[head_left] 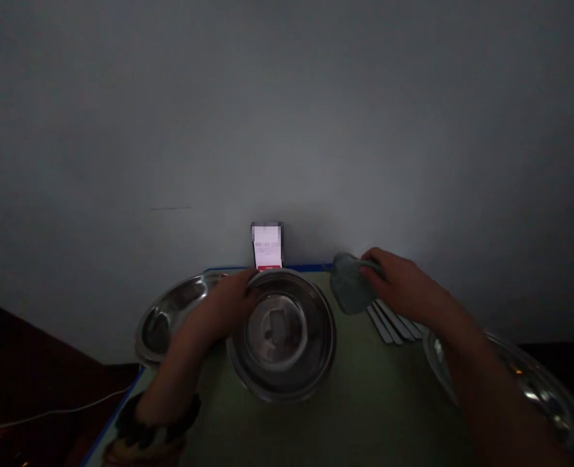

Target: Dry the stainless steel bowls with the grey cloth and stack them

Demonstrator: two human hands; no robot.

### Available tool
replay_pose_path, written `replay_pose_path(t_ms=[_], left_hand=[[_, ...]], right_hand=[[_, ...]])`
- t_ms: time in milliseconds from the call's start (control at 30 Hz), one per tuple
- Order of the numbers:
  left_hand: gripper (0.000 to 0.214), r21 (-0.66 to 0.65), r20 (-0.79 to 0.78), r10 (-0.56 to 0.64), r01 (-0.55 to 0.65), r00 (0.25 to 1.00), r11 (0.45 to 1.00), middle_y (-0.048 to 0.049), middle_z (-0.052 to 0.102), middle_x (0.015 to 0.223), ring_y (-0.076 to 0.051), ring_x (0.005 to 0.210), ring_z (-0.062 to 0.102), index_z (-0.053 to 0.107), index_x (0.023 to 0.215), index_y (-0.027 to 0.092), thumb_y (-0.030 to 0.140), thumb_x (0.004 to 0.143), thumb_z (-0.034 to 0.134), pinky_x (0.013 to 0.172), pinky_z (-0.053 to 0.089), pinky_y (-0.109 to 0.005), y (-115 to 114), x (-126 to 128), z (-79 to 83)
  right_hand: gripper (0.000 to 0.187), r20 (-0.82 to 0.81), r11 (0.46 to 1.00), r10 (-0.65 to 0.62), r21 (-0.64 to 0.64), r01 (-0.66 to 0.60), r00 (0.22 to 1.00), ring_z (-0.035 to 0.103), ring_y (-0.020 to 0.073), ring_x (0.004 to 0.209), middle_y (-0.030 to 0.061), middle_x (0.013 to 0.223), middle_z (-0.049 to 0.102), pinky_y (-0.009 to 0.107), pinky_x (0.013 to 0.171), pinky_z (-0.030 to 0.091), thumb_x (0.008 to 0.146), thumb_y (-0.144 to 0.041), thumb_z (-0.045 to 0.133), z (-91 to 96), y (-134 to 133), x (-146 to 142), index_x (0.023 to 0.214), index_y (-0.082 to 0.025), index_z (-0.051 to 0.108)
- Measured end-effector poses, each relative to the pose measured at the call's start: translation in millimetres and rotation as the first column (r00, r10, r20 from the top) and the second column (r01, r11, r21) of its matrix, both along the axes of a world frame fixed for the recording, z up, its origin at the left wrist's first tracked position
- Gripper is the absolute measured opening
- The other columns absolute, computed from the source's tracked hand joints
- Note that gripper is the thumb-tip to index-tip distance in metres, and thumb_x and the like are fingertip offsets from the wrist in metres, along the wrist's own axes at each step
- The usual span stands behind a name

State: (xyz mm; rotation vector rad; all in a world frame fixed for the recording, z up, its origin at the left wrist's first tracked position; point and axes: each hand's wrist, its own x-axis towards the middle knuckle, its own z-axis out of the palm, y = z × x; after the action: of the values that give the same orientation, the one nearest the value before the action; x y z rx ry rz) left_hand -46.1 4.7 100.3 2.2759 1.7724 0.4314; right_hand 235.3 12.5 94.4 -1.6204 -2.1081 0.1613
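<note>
My left hand (233, 298) is closed on the left rim of a round steel bowl (333, 337) in the middle of the table. A pale patch shows at the bowl's bottom; whether it is an object or a reflection I cannot tell. To the right of the bowl, my right hand (394, 279) pinches a small grey-green cloth piece (349, 288) with thin cords, held above the table. Its exact kind is unclear in the dim, blurred picture. Just below my right hand, several flat pale strips (394, 327) lie side by side, partly hidden.
An oval steel dish (153, 324) sits behind my left forearm. Another large steel dish (554, 395) lies under my right forearm. A lit phone (268, 246) leans upright against the wall (287, 130). The table (364, 415) has a blue edge; a white cable (67, 410) hangs at left.
</note>
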Motion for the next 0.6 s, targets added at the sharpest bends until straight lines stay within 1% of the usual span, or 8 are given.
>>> replay_pose_path(t_ms=[67,233,333,400,467,500,533,600], left_hand=[[0.034,-0.078,0.03,-0.096,0.098,0.995,0.992,-0.0122,0.067,0.112,-0.024,0.101,0.063,0.059,0.11,0.016,0.025,0.083,0.041,0.087,0.047,-0.035,1.6,11.2,-11.6],[0.037,-0.159,0.011,-0.067,0.068,0.998,0.985,-0.0174,0.064,0.117,-0.028,0.105,0.062,0.056,0.116,0.012,0.022,0.082,0.044,0.089,0.046,-0.041,12.4,24.6,-39.9],[0.045,-0.156,0.018,-0.067,0.069,0.998,0.985,-0.0198,0.059,0.126,-0.029,0.113,0.058,0.05,0.125,0.009,0.022,0.081,0.047,0.095,0.043,-0.043,13.5,22.8,-40.1],[0.053,-0.152,0.098,-0.108,0.122,0.989,0.981,-0.0144,0.05,0.138,-0.026,0.124,0.05,0.043,0.132,0.016,0.028,0.082,0.051,0.102,0.039,-0.042,8.7,20.7,-30.3],[0.054,-0.204,0.436,-0.224,0.339,0.871,0.918,-0.01,0.049,0.139,-0.024,0.124,0.05,0.041,0.135,0.023,0.034,0.083,0.053,0.102,0.041,-0.043,1.4,20.0,-16.9],[0.052,-0.215,0.585,-0.212,0.401,0.783,0.89,-0.0089,0.051,0.137,-0.024,0.121,0.053,0.041,0.134,0.024,0.035,0.085,0.051,0.101,0.042,-0.042,-2.0,20.5,-10.7],[0.05,-0.204,0.682,-0.167,0.405,0.712,0.891,-0.0096,0.055,0.134,-0.024,0.116,0.057,0.044,0.132,0.023,0.036,0.085,0.052,0.099,0.044,-0.042,-4.7,21.7,-5.7],[0.048,-0.154,0.781,-0.068,0.297,0.621,0.942,-0.0118,0.06,0.127,-0.025,0.111,0.06,0.049,0.126,0.019,0.036,0.082,0.056,0.097,0.047,-0.042,-7.5,25.6,-0.2]], right_hand=[[0.021,-0.142,0.999,0.025,0.032,-0.021,0.99,0.059,0.0197,0.076,0.0062,0.083,0.063,0.031,0.069,0.041,0.088,-0.03,0.04,4.5,-0.9,1.1,0.096,-0.018,0.054],[0.016,-0.35,0.989,0.117,0.124,-0.078,0.929,0.057,0.017,0.077,0.0021,0.082,0.062,0.029,0.07,0.042,0.087,-0.031,0.044,5.1,0.6,-3.0,0.092,-0.02,0.055],[0.016,-0.407,0.984,0.142,0.153,-0.086,0.902,0.057,0.0162,0.077,0.0022,0.083,0.063,0.029,0.071,0.043,0.086,-0.029,0.047,6.6,1.2,-6.5,0.092,-0.019,0.058],[0.016,-0.423,0.983,0.168,0.145,-0.116,0.89,0.058,0.0161,0.08,0.0024,0.086,0.065,0.029,0.074,0.044,0.085,-0.028,0.049,9.2,0.4,-8.5,0.093,-0.018,0.06],[0.017,-0.455,0.978,0.208,0.11,-0.177,0.866,0.06,0.0162,0.083,0.002,0.089,0.067,0.029,0.076,0.045,0.084,-0.027,0.051,11.2,-1.0,-10.3,0.096,-0.019,0.062],[0.017,-0.483,0.972,0.233,0.084,-0.22,0.844,0.06,0.0162,0.085,0.0017,0.091,0.067,0.03,0.078,0.045,0.084,-0.026,0.052,11.4,-1.8,-11.2,0.097,-0.02,0.062],[0.018,-0.518,0.961,0.259,0.053,-0.272,0.815,0.061,0.0164,0.089,0.0018,0.095,0.067,0.03,0.081,0.045,0.083,-0.026,0.053,10.8,-2.4,-12.0,0.098,-0.021,0.062],[0.025,-0.605,0.918,0.29,-0.042,-0.394,0.742,0.06,0.017,0.098,0.0033,0.109,0.065,0.032,0.085,0.046,0.082,-0.024,0.056,7.2,-3.3,-13.8,0.106,-0.022,0.058]])
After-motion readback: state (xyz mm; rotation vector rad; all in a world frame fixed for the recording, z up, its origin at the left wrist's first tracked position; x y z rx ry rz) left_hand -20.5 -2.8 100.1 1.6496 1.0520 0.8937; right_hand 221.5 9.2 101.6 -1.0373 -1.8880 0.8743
